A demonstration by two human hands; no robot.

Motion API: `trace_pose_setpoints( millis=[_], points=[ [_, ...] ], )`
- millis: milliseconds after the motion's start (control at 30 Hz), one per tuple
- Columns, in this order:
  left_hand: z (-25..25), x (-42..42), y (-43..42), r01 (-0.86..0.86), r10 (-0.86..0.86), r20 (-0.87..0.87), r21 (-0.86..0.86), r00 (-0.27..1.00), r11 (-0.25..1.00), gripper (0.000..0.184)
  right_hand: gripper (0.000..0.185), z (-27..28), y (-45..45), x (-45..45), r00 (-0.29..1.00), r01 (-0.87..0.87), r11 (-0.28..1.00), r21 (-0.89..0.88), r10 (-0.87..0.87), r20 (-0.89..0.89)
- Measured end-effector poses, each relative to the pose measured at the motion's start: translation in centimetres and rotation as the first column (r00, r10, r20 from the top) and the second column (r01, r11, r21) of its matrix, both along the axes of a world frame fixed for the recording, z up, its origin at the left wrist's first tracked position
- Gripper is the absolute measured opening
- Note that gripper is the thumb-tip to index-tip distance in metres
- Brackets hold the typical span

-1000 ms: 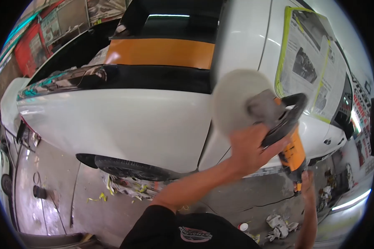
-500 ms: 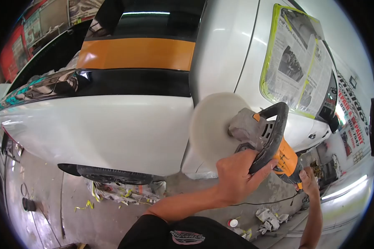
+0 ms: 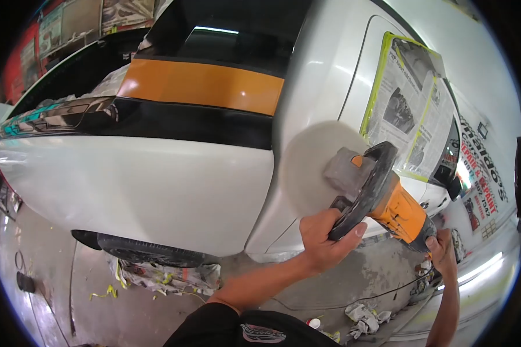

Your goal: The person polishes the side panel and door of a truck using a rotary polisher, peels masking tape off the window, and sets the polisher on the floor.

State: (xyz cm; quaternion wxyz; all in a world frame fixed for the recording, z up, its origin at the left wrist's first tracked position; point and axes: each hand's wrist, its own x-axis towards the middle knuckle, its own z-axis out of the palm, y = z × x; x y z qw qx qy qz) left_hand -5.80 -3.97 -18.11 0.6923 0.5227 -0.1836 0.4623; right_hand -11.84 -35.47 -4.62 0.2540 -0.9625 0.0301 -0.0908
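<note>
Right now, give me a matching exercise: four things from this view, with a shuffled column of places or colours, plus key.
1. Left hand
2. Stripe
3. Right hand
4. Newspaper

A. at the rear end of the tool
B. edged with yellow-green tape
C. on the tool's black handle
D. orange, between black areas

Pairs: 1-C, 2-D, 3-A, 4-B

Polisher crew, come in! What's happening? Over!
Left hand on front handle of polisher. Right hand gripping its rear. Pad at white quarter panel. Cord hanging below.
</note>
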Motion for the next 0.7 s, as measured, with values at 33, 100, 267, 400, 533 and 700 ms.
trace_pose_setpoints(
  millis=[33, 100, 267, 400, 533, 700],
  points=[
    [0.0, 0.0, 0.0, 0.022, -0.022, 0.006, -0.048, 1.0, 0.999, 0.031, 0.082, 0.3, 0.2, -0.3, 0.994, 0.04, 0.997, -0.068, -0.033, 0.1],
    [0.5, 0.6, 0.2, 0.031, -0.03, 0.012, -0.101, 0.999, 0.994, 0.031, 0.085, 1.0, 0.7, 0.2, 0.961, 0.079, 0.987, -0.142, -0.037, 0.275],
    [6.0, 6.3, 2.3, -0.103, 0.143, 0.16, -0.235, 0.977, 0.967, 0.041, 0.087, 7.3, 3.1, 3.0, 0.921, -0.026, 0.96, -0.277, 0.131, 0.368],
    [8.4, 7.1, 4.2, 0.033, 0.021, 0.149, -0.347, 0.989, 0.937, 0.05, 0.086, 10.3, 7.7, 2.8, 0.957, 0.029, 0.979, -0.204, 0.032, 0.289],
    [2.1, 3.2, 2.4, -0.222, 0.241, 0.033, -0.279, 0.97, 0.934, 0.042, 0.065, 9.2, 2.7, 2.4, 0.927, -0.025, 0.916, -0.401, 0.171, 0.334],
    [-1.5, 1.5, 2.6, -0.185, 0.216, 0.101, -0.254, 0.971, 0.949, 0.04, 0.044, 6.4, 3.3, 1.2, 0.991, 0.01, 0.946, -0.323, 0.033, 0.127]
  ],
)
